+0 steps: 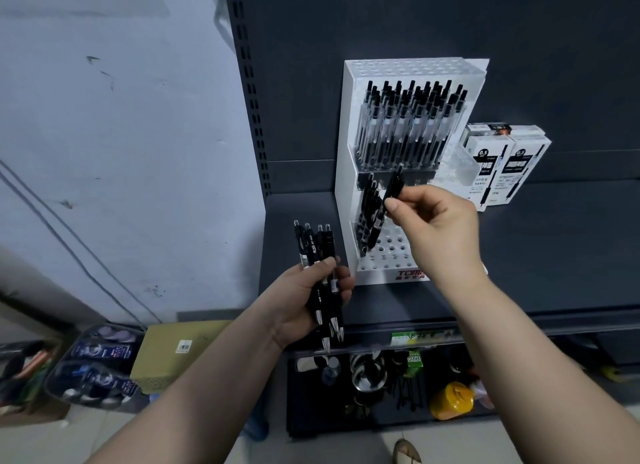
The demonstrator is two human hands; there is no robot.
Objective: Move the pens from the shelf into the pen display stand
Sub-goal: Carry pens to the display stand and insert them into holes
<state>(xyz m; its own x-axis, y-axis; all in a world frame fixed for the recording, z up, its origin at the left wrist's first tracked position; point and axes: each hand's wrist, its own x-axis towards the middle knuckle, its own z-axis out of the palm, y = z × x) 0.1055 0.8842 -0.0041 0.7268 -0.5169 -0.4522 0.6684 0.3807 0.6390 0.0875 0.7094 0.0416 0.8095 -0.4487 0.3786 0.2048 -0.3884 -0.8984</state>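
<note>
Black pen [385,209] pinched in right hand [438,229], tip angled toward lower holes of stand [346,134] — ready to seat. Left hand [304,304] grips spare pens [317,252] at shelf [536,255] front-left corner — supply.

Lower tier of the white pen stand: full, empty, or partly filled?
Partly filled. A few black pens stand at the left of the lower tier; empty holes show beside them. The right hand pinches another pen.

The right hand [440,228] covers part of the stand [349,124] and the end of its logo [410,274] (only "TOM" shows). Whether the pen [378,226] has its tip in a hole, I cannot tell. The left hand [304,300] hides the middles of its pens [313,245]. The print on the boxes [509,165] is too small to read.
</note>
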